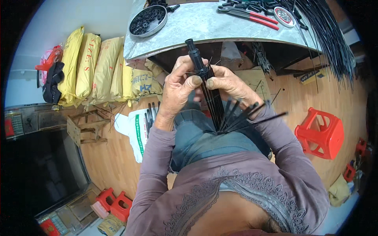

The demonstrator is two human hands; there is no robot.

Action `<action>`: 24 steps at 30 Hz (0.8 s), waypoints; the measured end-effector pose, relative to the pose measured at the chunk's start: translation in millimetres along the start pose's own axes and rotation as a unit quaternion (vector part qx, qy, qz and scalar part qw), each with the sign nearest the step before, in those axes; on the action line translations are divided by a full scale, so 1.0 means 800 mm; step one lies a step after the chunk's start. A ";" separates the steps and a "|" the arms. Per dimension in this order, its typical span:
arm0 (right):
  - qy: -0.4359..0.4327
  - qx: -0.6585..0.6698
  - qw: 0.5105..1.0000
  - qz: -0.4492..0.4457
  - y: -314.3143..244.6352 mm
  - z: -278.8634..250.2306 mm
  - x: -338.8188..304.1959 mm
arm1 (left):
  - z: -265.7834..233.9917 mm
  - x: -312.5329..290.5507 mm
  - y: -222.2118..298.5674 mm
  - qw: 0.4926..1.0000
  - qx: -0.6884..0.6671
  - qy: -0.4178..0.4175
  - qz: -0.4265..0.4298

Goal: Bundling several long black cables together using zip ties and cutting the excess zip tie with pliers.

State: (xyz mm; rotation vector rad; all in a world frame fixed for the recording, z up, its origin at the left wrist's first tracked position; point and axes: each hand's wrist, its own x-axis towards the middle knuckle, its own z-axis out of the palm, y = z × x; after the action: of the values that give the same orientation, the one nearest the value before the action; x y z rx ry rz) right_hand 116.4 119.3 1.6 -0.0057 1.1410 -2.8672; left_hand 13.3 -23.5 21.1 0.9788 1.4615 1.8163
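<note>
The black ribbed frame (215, 108) is held over the lap (220, 143), near the worktop (197, 23), its collar (202, 72) pinched by the fingers (192, 82) of the left hand (173, 94) and right hand (236, 86), presumably for steadiness.

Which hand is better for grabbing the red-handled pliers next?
Probably the right hand: the red-handled pliers lie on the table toward its side. The left hand looks farther away. Both hands hold the black ribbed frame, though.

A dull purple top (193, 173) has long sleeves (152, 169) and dark scalloped lace trim (275, 190); the trousers (193, 135) are blue.
</note>
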 end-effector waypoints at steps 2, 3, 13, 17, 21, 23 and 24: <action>0.006 0.022 1.000 -0.003 -0.003 0.005 -0.003 | -0.005 0.010 0.002 0.999 0.020 -0.024 0.025; 0.011 0.042 0.999 0.001 -0.004 0.007 -0.004 | -0.008 0.015 0.003 0.997 0.036 -0.041 0.052; 0.073 0.064 0.992 -0.082 0.003 0.002 -0.010 | 0.025 -0.014 0.015 0.961 0.174 0.183 0.114; 0.072 0.059 0.987 -0.128 -0.003 0.008 -0.017 | 0.096 -0.044 0.038 0.986 -0.128 0.096 0.045; 0.188 -0.065 0.967 -0.157 0.021 0.008 0.000 | 0.113 -0.033 0.036 0.982 0.033 0.184 0.005; 0.183 -0.050 0.966 -0.176 0.009 0.015 -0.004 | 0.096 -0.010 0.040 0.965 0.018 0.261 -0.005; 0.189 -0.055 0.964 -0.182 0.009 0.019 -0.002 | 0.085 0.001 0.034 0.966 0.015 0.256 0.002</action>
State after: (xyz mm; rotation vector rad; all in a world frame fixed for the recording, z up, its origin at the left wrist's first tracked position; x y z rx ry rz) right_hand 118.8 103.5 7.9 0.3826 1.5040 -3.2132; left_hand 69.9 7.5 56.4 0.5394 1.7866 2.1599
